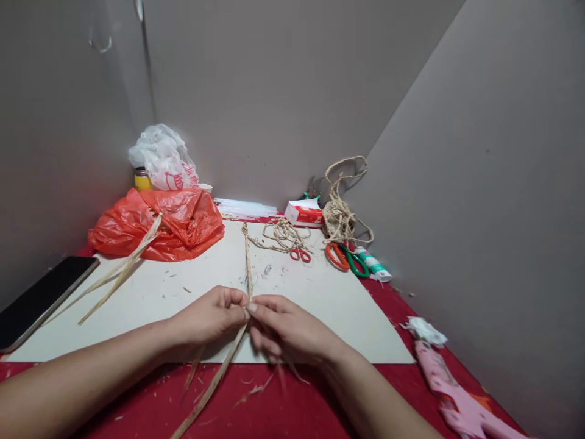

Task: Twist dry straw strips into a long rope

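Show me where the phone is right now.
In the head view, the phone lies at the far left, by the left edge of the white board, nearer the person than the red plastic bag.

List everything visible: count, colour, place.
sheet: one, white, centre
cover: one, red, beneath
phone: one, black, left
bags: two, red and white, left
jar: one, yellow, left
cup: one, white, back
sticks: several, whitish, back
box: one, red-white, back
tool: one, dark, back
cord bundles: two, tan, back
scissors: one, red, centre
handles: count unclear, orange and green, right
tube: one, green, right
tissue: one, white, right
glue gun: one, pink, right
strips: several, tan, front, left
braid: one, tan, centre
left hand: one, bare, centre
right hand: one, bare, centre
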A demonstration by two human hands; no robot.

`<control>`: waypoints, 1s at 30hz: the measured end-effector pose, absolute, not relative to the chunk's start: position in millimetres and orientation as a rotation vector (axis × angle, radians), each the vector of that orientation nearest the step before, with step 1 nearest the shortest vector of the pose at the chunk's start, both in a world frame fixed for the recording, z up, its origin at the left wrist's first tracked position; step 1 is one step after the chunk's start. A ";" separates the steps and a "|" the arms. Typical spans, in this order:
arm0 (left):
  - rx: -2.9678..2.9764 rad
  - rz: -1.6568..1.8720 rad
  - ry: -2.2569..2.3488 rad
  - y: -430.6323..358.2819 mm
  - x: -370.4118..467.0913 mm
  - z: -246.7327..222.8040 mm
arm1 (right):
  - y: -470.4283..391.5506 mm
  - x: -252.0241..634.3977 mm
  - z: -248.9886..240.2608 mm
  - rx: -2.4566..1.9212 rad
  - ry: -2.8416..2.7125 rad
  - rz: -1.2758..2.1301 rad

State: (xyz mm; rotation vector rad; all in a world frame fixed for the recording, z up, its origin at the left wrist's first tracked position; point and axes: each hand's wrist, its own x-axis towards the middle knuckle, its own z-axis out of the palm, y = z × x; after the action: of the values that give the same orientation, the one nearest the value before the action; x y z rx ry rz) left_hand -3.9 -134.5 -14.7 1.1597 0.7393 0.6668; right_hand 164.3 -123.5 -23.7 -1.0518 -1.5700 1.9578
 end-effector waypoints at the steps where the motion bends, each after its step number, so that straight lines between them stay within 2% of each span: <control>1: 1.204 0.649 0.790 -134.1 -5.3 -16.9 | -123.1 164.4 -26.1 -1.053 -1.577 1.984; 7: 1.578 0.481 0.940 -132.2 -12.6 -18.3 | -119.2 169.1 -22.7 -1.128 -1.820 1.868; 12: 1.959 0.393 1.145 -132.0 -14.9 -10.7 | -120.0 163.7 -23.9 -1.144 -1.651 1.961; 19: 2.310 0.170 1.388 -144.8 -15.9 3.1 | -127.3 151.9 -28.4 -1.295 -1.632 1.786; 26: 2.719 -0.139 1.452 -176.5 -1.2 -4.4 | -131.6 148.8 -25.8 -1.193 -1.225 2.066; 30: 2.834 -0.196 1.440 -187.6 5.3 -17.1 | -131.1 150.8 -22.1 -1.153 -1.207 2.130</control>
State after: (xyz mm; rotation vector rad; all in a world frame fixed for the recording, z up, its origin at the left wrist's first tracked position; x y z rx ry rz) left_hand 5.3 -187.6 -17.1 2.8343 1.4398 -0.1959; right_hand 150.8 -131.1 -22.1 -1.1532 -1.2067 2.1296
